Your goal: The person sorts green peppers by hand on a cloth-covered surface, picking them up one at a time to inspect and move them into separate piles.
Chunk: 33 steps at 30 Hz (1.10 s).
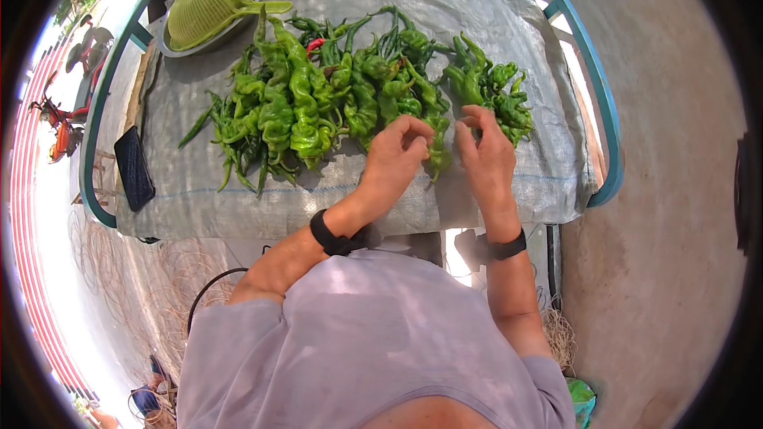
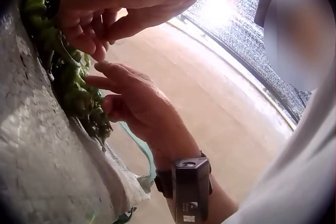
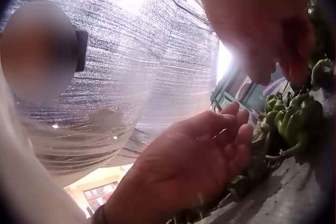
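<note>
Green peppers (image 1: pixel 274 115) lie in a long heap on a grey woven sheet, with a smaller bunch (image 1: pixel 509 99) at its right. At the heap's near edge, the left hand (image 1: pixel 393 163) has loosely bent fingers beside a hanging pepper (image 1: pixel 439 155); no object shows in its grasp. Across a small gap, the right hand (image 1: pixel 489 155) hovers at the near edge of the smaller bunch, thumb and fingers apart. In the left wrist view the right hand (image 2: pixel 142 100) faces the left hand (image 2: pixel 131 3). The left palm (image 3: pixel 189 155) shows in the right wrist view, below the right hand (image 3: pixel 257 19).
A green colander (image 1: pixel 208 12) rests upside down in a metal basin (image 1: pixel 171 49) at the back left. A dark phone (image 1: pixel 133 168) lies at the sheet's left edge. Teal rails (image 1: pixel 600 103) curve around both sides of the sheet (image 1: pixel 302 205). One red pepper (image 1: pixel 315 44) shows in the heap.
</note>
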Tool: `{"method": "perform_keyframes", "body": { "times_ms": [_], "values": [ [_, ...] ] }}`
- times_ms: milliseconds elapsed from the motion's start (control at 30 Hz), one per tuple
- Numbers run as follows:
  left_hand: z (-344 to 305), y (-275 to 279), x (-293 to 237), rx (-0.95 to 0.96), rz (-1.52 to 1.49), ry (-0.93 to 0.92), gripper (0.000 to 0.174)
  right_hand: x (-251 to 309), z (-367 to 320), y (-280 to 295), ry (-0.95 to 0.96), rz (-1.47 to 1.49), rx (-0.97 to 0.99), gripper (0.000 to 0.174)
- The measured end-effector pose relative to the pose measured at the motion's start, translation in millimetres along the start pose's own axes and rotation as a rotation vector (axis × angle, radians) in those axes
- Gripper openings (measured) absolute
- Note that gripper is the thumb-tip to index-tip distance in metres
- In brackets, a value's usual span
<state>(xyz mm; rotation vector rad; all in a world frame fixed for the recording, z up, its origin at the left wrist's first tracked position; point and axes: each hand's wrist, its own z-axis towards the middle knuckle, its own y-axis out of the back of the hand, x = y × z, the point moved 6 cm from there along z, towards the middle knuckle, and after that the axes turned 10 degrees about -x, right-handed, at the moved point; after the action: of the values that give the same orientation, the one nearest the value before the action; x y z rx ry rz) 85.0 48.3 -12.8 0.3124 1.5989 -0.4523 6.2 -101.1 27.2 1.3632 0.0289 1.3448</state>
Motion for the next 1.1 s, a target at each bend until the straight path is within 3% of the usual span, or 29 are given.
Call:
{"method": "perform_keyframes", "body": {
  "times_ms": [167,267,367,500,633,733,833,867,933,1000,1067,1100],
  "values": [
    [-2,10,-5,-0.059,-0.076,0.001,0.011,17,6,-31,0.107,-0.078,-0.008,0.04],
    [-3,15,-3,-0.097,-0.048,0.008,0.012,13,13,-43,0.012,0.02,0.087,0.042],
    [-5,22,-6,-0.127,0.021,-0.008,0.016,10,13,-38,-0.22,0.302,0.012,0.041],
    [-4,23,-4,-0.114,0.036,-0.002,0.024,-4,14,-31,-0.358,0.885,-0.025,0.035],
    [-7,12,-18,-0.033,-0.049,0.046,0.037,5,-2,-37,-0.514,1.187,0.263,0.034],
    [-7,-2,-16,0.165,-0.282,0.123,0.04,26,-26,-35,-0.491,1.055,0.376,0.03],
    [-2,2,-14,0.033,-0.166,-0.019,0.036,22,-32,-40,-0.334,0.866,0.379,0.027],
    [-4,4,-10,0.031,-0.169,0.068,0.029,19,-34,-38,-0.307,0.804,0.379,0.027],
    [-1,7,-14,-0.045,-0.09,0.024,0.026,19,-38,-25,-0.305,0.692,0.336,0.028],
    [1,10,-21,-0.084,0.023,0.012,0.023,17,-41,-10,-0.252,0.768,0.254,0.027],
    [4,7,-26,-0.152,0.157,-0.118,0.028,22,-44,0,-0.219,0.855,0.266,0.023],
    [5,5,-27,-0.182,0.225,-0.183,0.031,23,-47,0,-0.179,0.724,0.288,0.022]
  ]
}}
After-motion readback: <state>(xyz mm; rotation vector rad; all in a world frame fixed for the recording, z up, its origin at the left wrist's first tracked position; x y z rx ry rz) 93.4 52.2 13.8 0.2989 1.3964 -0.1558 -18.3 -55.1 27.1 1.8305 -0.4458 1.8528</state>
